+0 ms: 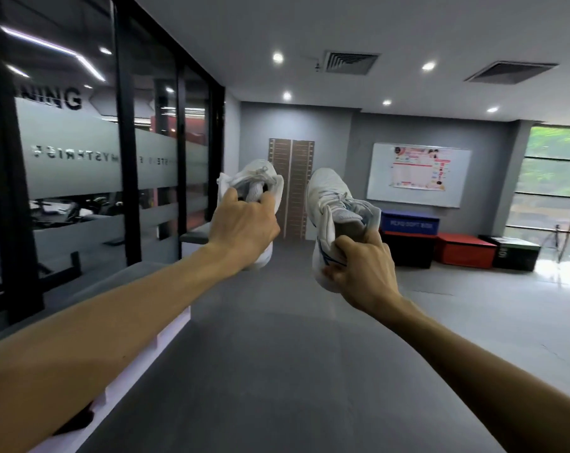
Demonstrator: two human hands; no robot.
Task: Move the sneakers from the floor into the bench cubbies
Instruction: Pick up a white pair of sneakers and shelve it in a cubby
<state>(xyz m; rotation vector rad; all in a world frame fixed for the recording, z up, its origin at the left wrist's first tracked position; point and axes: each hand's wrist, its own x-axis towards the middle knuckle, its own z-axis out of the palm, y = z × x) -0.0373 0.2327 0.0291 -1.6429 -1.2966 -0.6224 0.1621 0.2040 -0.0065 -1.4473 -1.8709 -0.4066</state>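
I hold two white sneakers up in the air at arm's length. My left hand [244,223] grips the left sneaker [260,178] at its heel opening, fingers curled inside the collar. My right hand [362,266] grips the right sneaker [332,197], which has blue trim, by its heel, toe pointing up and away. The bench [139,279] with a grey padded top and white front runs along the glass wall at my left, below my left arm. Its cubby openings [77,420] show only as a dark gap at the lower left.
A black-framed glass wall [80,158] lines the left side. Grey floor mat [277,354] stretches ahead. Blue, red and black soft boxes [463,250] sit against the far wall under a whiteboard [417,174]. A window [555,178] is at the right.
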